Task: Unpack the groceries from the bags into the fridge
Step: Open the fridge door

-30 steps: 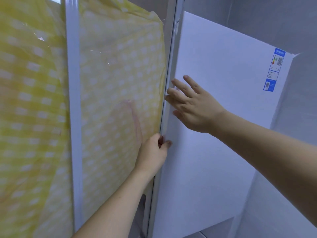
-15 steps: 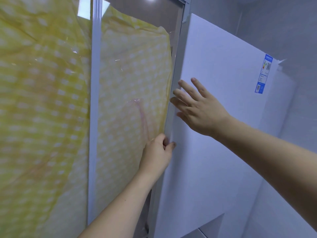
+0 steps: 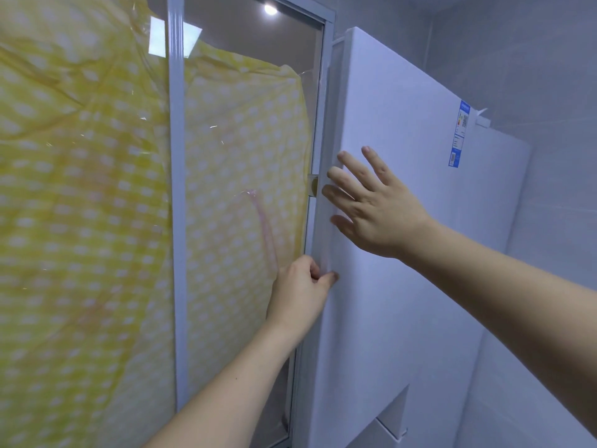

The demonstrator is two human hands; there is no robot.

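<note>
1. I see the fridge door (image 3: 403, 221), a plain white panel, filling the centre and right of the frame; its near edge runs from the upper middle down to the lower middle.
2. My left hand (image 3: 300, 292) sits at centre frame, slightly low, on that near edge. Its fingers curl round the edge out of sight, and the thumb (image 3: 328, 278) presses on the door's front face, so it has the door edge pinched.
3. My right hand (image 3: 374, 208) is above the left one, just right of centre. Its fingers (image 3: 349, 181) are straight and spread, lying flat against the door's front near the edge; it grips nothing.
4. A blue label (image 3: 460, 137) is stuck on the door at upper right.
5. Left of the door stands a glass panel in a pale frame (image 3: 176, 221), which takes up the left half of the picture. Behind the glass hangs a yellow sheet with white dots (image 3: 80, 205).
6. A round ceiling light (image 3: 270, 9) is reflected at the top centre.
</note>
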